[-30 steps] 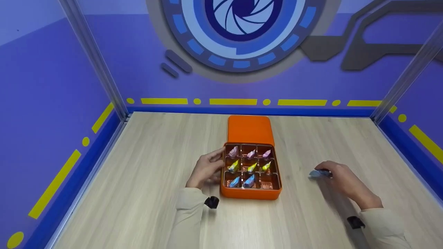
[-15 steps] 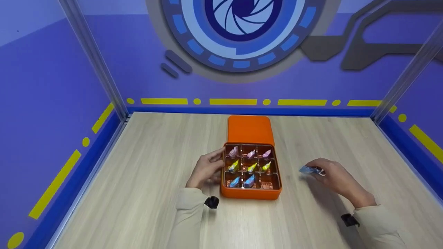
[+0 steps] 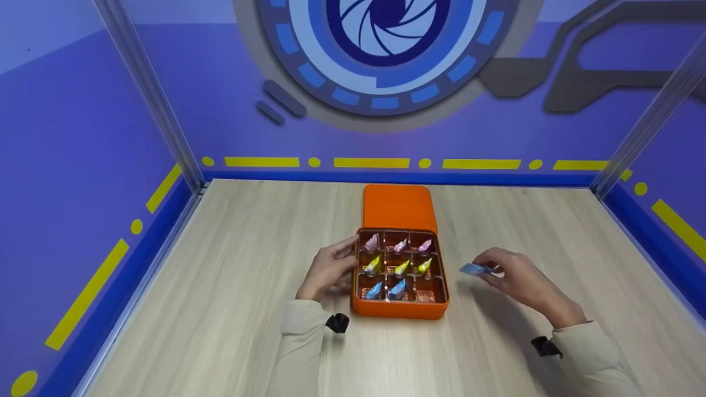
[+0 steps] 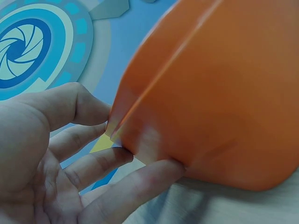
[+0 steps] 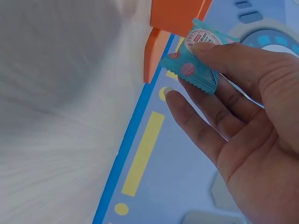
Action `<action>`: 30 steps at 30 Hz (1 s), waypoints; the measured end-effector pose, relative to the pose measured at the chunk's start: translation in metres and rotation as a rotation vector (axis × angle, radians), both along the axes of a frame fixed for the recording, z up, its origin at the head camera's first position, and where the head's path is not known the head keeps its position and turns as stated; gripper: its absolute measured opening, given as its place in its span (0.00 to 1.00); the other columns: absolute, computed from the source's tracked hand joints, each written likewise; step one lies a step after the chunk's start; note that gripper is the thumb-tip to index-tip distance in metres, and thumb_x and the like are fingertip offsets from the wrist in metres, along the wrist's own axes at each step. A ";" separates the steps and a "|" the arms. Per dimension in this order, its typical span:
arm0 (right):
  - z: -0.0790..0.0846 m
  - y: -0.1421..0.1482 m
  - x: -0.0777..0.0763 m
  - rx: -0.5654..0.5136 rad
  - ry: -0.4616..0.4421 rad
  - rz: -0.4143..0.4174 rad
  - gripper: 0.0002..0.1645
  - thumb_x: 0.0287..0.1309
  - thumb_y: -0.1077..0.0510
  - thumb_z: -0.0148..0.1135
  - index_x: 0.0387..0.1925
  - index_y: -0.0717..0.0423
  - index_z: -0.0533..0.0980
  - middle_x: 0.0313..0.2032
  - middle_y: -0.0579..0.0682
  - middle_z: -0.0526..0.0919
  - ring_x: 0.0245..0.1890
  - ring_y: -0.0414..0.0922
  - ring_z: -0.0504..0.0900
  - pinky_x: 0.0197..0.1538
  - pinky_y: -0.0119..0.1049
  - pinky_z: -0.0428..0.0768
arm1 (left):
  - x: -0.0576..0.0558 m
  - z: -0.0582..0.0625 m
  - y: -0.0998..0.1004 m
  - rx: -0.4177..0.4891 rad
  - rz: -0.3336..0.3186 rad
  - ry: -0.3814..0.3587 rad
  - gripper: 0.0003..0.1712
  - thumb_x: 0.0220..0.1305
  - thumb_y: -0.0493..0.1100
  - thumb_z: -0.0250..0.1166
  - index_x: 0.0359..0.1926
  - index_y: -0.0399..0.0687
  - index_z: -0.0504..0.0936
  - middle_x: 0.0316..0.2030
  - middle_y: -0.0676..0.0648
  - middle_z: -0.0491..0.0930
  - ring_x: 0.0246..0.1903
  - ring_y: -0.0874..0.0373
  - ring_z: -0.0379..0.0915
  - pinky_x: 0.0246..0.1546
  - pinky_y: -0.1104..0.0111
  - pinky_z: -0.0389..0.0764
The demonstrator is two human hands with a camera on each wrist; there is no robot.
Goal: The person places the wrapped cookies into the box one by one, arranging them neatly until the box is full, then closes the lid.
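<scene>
An orange box (image 3: pixel 400 310) with a divided tray stands on the table. Pink wrapped candies (image 3: pixel 400 246) fill its back row, yellow ones (image 3: pixel 402 268) the middle row. In front are two blue candies (image 3: pixel 397 289) at left and centre; the front right compartment (image 3: pixel 426 295) shows its bare bottom. My left hand (image 3: pixel 330 270) rests its fingertips against the box's left wall, as the left wrist view also shows. My right hand (image 3: pixel 521 278) pinches a blue wrapped candy (image 5: pixel 189 60) between thumb and fingers, above the table to the right of the box.
The orange lid (image 3: pixel 398 207) lies behind the box, near the table's back edge. Blue-purple printed panels (image 3: pixel 386 138) with metal corner posts (image 3: pixel 160 105) enclose the wooden table (image 3: pixel 231 264) at the back and both sides.
My right hand has moved left toward the box, carrying the blue candy with it. The left hand and the box have stayed in place.
</scene>
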State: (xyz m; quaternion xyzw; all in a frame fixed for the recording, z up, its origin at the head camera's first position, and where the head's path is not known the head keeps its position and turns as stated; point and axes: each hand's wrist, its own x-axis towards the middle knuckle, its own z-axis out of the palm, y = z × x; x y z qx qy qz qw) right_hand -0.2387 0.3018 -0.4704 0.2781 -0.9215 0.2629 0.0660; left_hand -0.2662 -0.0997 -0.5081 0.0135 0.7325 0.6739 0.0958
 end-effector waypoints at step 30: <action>0.018 -0.035 -0.002 -0.058 -0.019 0.241 0.20 0.54 0.73 0.78 0.45 0.52 0.86 0.42 0.40 0.87 0.41 0.40 0.86 0.48 0.40 0.89 | -0.001 -0.002 0.000 0.009 -0.003 0.027 0.35 0.69 0.34 0.66 0.76 0.51 0.75 0.68 0.41 0.78 0.52 0.51 0.85 0.19 0.70 0.81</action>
